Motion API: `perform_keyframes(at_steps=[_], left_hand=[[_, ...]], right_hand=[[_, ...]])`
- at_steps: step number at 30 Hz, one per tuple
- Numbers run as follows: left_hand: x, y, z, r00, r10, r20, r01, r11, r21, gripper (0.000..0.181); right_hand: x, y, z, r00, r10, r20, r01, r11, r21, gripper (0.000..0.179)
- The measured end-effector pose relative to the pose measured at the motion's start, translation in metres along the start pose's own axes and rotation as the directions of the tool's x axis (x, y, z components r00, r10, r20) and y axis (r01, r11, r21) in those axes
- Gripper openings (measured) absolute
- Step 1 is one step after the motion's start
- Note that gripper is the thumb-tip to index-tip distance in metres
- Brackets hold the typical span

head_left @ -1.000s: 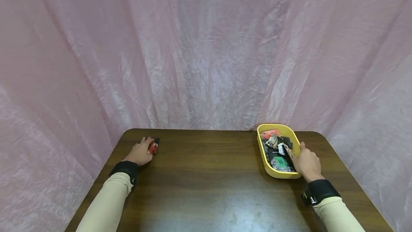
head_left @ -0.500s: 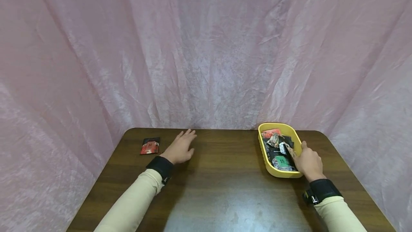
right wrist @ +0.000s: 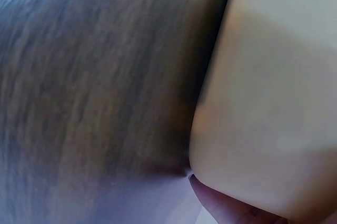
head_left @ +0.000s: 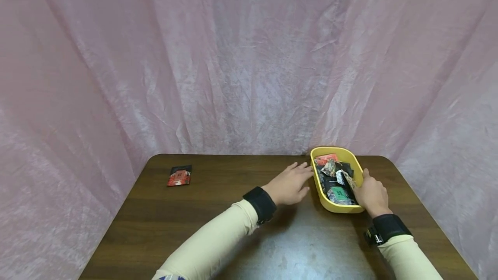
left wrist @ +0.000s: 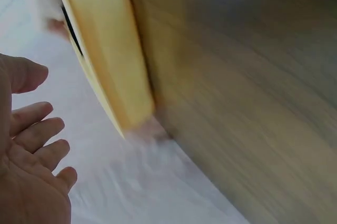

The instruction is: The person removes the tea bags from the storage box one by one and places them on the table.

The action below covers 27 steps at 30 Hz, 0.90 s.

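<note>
- Pink curtain (head_left: 249,55) hangs in folds right across the back and round both sides, behind my brown wooden table (head_left: 233,176), which has rounded far corners and a patch of glare on its near part.
- At the far left of the table lies one loose packet (head_left: 180,176), flat, black along its far part and red over the rest, well apart from both my hands.
- Next comes my left sleeve (head_left: 210,241), pale cream, reaching in from the near edge, with a black band (head_left: 260,204) round the wrist.
- Right of centre, my left hand (head_left: 289,185) is open, back upward, fingers loosely extended toward the tub's left rim; the left wrist view shows a gap between my fingertips and the tub.
- Just beyond those fingertips stands the yellow tub (head_left: 337,209), upright near the table's far right corner.
- Inside it the packets (head_left: 332,183) lie jumbled and overlapping: a red one at the far end, mostly black ones across the middle, one with a green panel at the near end.
- Against the tub's right side is my right hand (head_left: 372,194), forefinger pointing along the rim; my thumb is hidden, so I cannot tell whether I grip the wall or only rest on it.
- Farthest right, another black band and cream sleeve cover my right wrist and forearm.
</note>
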State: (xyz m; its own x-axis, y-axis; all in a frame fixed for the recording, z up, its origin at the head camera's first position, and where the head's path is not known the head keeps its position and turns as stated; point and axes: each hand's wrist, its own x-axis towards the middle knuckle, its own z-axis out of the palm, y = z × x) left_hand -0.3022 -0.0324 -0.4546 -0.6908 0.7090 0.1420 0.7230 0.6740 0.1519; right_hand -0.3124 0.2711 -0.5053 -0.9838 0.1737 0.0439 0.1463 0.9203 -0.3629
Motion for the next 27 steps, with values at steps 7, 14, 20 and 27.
perform_keyframes(at_steps=[7,14,20,27], left_hand=[[0.037,0.036,0.01,0.999,0.026,0.039,-0.026,1.0,0.006,0.039],[0.062,0.051,0.031,0.983,-0.085,0.161,0.109,0.983,-0.146,0.043],[0.08,0.065,0.036,0.964,-0.177,0.196,0.195,0.978,-0.076,0.047],[0.093,0.075,0.041,0.944,-0.266,0.197,0.267,0.964,0.024,0.032]], right_hand=[[-0.001,-0.002,-0.002,1.0,-0.011,-0.008,0.011,1.0,0.008,0.077],[-0.002,-0.003,-0.001,1.0,-0.014,-0.002,0.014,1.0,0.012,0.077],[-0.002,-0.001,-0.001,1.0,-0.021,-0.004,0.021,1.0,0.013,0.076],[-0.002,0.001,-0.001,0.999,-0.037,-0.027,0.038,0.999,0.011,0.074]])
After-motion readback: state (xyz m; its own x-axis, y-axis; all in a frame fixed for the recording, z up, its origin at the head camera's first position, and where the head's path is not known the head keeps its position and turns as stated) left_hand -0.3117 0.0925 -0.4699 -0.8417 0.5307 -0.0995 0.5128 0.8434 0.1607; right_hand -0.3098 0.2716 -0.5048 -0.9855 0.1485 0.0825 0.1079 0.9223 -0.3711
